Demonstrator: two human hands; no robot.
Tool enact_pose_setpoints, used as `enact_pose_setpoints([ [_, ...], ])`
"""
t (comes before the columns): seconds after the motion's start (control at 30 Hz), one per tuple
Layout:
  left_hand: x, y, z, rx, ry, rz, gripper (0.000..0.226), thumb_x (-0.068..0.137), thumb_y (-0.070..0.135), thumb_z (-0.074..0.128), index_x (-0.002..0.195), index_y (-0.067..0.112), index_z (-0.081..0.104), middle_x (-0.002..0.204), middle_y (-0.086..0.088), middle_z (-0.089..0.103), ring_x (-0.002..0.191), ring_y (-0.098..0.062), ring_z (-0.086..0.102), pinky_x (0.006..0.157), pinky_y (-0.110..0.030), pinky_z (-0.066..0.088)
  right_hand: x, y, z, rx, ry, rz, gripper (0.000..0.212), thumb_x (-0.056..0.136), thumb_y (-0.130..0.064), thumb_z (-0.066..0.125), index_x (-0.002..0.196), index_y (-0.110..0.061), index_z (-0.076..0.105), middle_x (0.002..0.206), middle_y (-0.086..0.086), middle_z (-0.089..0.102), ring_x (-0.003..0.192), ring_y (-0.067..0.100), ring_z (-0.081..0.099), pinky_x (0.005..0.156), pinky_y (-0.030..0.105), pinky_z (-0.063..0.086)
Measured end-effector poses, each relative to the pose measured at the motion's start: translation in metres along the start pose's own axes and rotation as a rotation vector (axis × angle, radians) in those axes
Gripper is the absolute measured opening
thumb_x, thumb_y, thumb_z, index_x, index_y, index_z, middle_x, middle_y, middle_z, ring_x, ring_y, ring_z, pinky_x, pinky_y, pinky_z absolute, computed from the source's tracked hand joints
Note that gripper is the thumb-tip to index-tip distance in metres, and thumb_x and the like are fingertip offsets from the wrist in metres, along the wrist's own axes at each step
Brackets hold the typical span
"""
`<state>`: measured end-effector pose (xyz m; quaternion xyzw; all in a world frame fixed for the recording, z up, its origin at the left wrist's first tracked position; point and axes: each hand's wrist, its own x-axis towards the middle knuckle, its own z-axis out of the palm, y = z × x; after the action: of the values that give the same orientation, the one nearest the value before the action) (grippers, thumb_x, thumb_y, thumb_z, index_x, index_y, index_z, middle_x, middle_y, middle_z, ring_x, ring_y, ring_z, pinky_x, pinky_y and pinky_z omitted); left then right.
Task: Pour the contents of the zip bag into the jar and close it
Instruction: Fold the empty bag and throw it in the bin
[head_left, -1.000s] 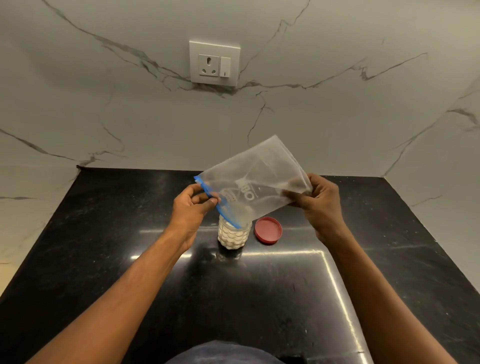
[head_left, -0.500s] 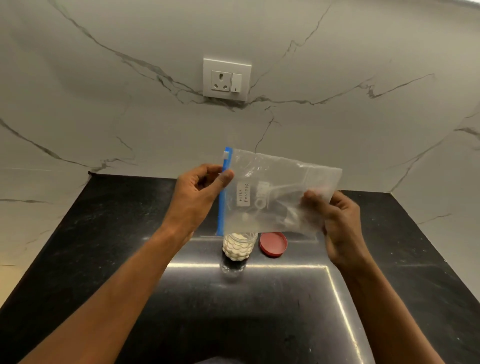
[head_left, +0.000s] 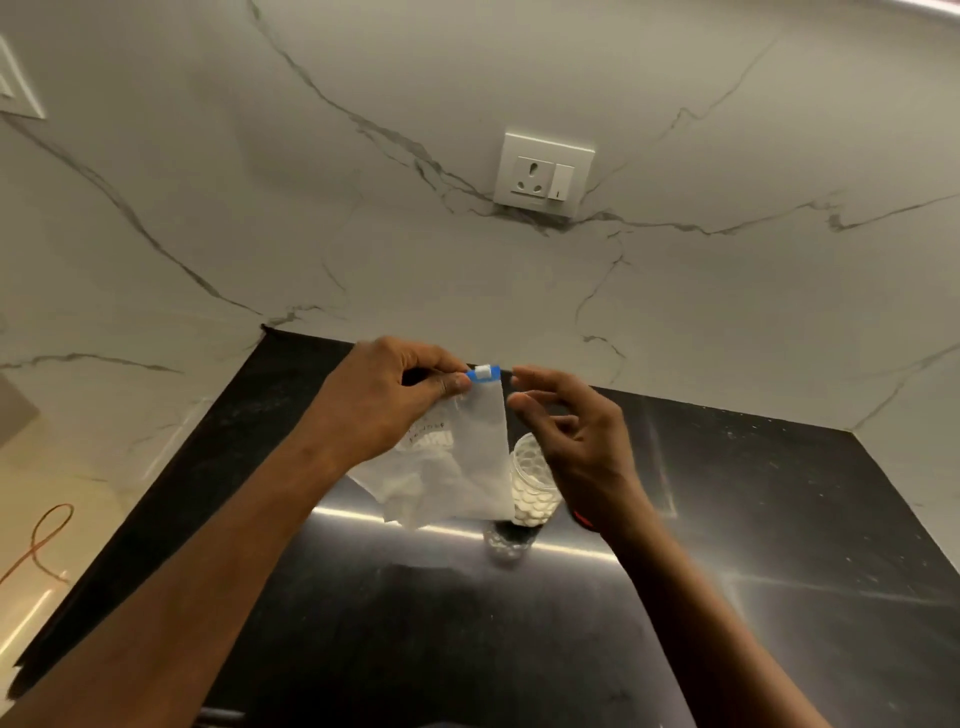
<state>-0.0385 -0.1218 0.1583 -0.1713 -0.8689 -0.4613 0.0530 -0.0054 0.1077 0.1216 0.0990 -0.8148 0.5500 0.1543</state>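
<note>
My left hand pinches the blue zip strip at the top of a clear, empty-looking zip bag, which hangs down in front of the jar. My right hand hovers just right of the strip's white slider, fingers apart, touching nothing I can see. The small clear jar stands lidless on the black counter, filled with white round pieces. The bag hides the jar's left side. Only a sliver of the red lid shows behind my right wrist.
A marble wall with a white socket plate rises behind the counter. The counter's left edge runs diagonally, with a pale floor and an orange cord beyond it.
The bag swung from held flat between both hands to hanging by its zip end from my left hand. My right hand let go of it. The view shifted left.
</note>
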Motion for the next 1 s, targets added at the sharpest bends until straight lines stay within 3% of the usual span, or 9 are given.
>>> enact_pose_setpoints([
  [0.1, -0.011, -0.002, -0.002, 0.092, 0.024, 0.058, 0.023, 0.092, 0.04, 0.076, 0.115, 0.037, 0.08, 0.102, 0.016, 0.079, 0.093, -0.005, 0.072, 0.088, -0.041, 0.063, 0.01, -0.008, 0.027, 0.021, -0.019, -0.056, 0.019, 0.095, -0.016, 0.077, 0.114, -0.018, 0.078, 0.105, 0.001, 0.08, 0.098, 0.017, 0.077, 0.081, 0.033, 0.062],
  [0.23, -0.021, -0.01, -0.007, 0.092, 0.012, 0.089, 0.028, 0.092, 0.045, 0.073, 0.119, 0.039, 0.077, 0.107, 0.017, 0.078, 0.098, -0.002, 0.071, 0.091, -0.036, 0.062, 0.006, -0.014, 0.039, 0.207, -0.02, -0.059, 0.012, 0.09, -0.009, 0.081, 0.102, -0.008, 0.082, 0.096, 0.006, 0.083, 0.089, 0.024, 0.081, 0.08, 0.038, 0.065],
  [0.4, -0.029, -0.019, -0.014, 0.065, -0.038, 0.096, 0.023, 0.094, 0.041, 0.073, 0.116, 0.043, 0.076, 0.103, 0.027, 0.074, 0.1, 0.008, 0.069, 0.092, -0.024, 0.059, -0.002, -0.027, 0.044, 0.295, -0.089, 0.042, 0.014, 0.095, -0.004, 0.074, 0.096, -0.015, 0.082, 0.092, 0.008, 0.082, 0.086, 0.025, 0.079, 0.074, 0.031, 0.064],
  [0.5, -0.034, -0.021, -0.013, 0.072, -0.019, 0.088, 0.028, 0.094, 0.041, 0.073, 0.121, 0.034, 0.078, 0.11, 0.016, 0.079, 0.099, 0.001, 0.073, 0.093, -0.029, 0.062, -0.004, -0.033, 0.049, 0.267, -0.059, 0.08, 0.025, 0.096, -0.002, 0.072, 0.086, -0.023, 0.081, 0.082, -0.003, 0.079, 0.077, 0.01, 0.074, 0.067, 0.02, 0.059],
  [0.57, -0.036, -0.022, -0.014, 0.072, 0.021, 0.065, 0.028, 0.095, 0.041, 0.073, 0.119, 0.03, 0.079, 0.104, 0.012, 0.081, 0.092, -0.006, 0.075, 0.087, -0.035, 0.065, -0.003, -0.035, 0.05, 0.256, 0.005, 0.1, 0.024, 0.096, -0.003, 0.072, 0.084, -0.022, 0.081, 0.079, -0.002, 0.078, 0.073, 0.011, 0.07, 0.066, 0.02, 0.056],
  [0.67, -0.038, -0.028, -0.026, 0.092, 0.043, 0.009, 0.024, 0.094, 0.042, 0.074, 0.115, 0.032, 0.081, 0.098, 0.016, 0.08, 0.09, -0.007, 0.074, 0.083, -0.038, 0.065, 0.003, -0.037, 0.043, 0.257, 0.107, 0.117, 0.017, 0.097, -0.006, 0.071, 0.085, -0.013, 0.08, 0.078, 0.013, 0.075, 0.069, 0.021, 0.067, 0.063, 0.03, 0.056],
  [0.8, -0.047, -0.046, -0.045, 0.108, 0.019, -0.079, 0.02, 0.094, 0.044, 0.073, 0.109, 0.035, 0.082, 0.098, 0.02, 0.079, 0.093, -0.003, 0.073, 0.085, -0.038, 0.063, 0.007, -0.035, 0.028, 0.296, 0.168, 0.151, 0.013, 0.097, -0.006, 0.07, 0.088, -0.004, 0.079, 0.084, 0.027, 0.073, 0.077, 0.049, 0.069, 0.069, 0.058, 0.059],
  [0.9, -0.05, -0.057, -0.053, 0.055, 0.006, -0.113, 0.016, 0.092, 0.042, 0.075, 0.106, 0.039, 0.081, 0.097, 0.023, 0.077, 0.095, 0.003, 0.071, 0.086, -0.029, 0.061, 0.007, -0.033, 0.022, 0.308, 0.176, 0.169, 0.013, 0.097, -0.005, 0.07, 0.088, -0.004, 0.078, 0.084, 0.025, 0.073, 0.077, 0.045, 0.071, 0.072, 0.063, 0.06],
  [1.0, -0.049, -0.06, -0.057, -0.021, -0.01, -0.11, 0.011, 0.089, 0.043, 0.076, 0.091, 0.054, 0.075, 0.086, 0.029, 0.076, 0.096, 0.015, 0.067, 0.078, -0.011, 0.054, 0.01, -0.034, 0.021, 0.343, 0.179, 0.202, 0.015, 0.095, -0.006, 0.071, 0.084, -0.011, 0.079, 0.079, 0.015, 0.075, 0.071, 0.033, 0.074, 0.065, 0.046, 0.063],
])
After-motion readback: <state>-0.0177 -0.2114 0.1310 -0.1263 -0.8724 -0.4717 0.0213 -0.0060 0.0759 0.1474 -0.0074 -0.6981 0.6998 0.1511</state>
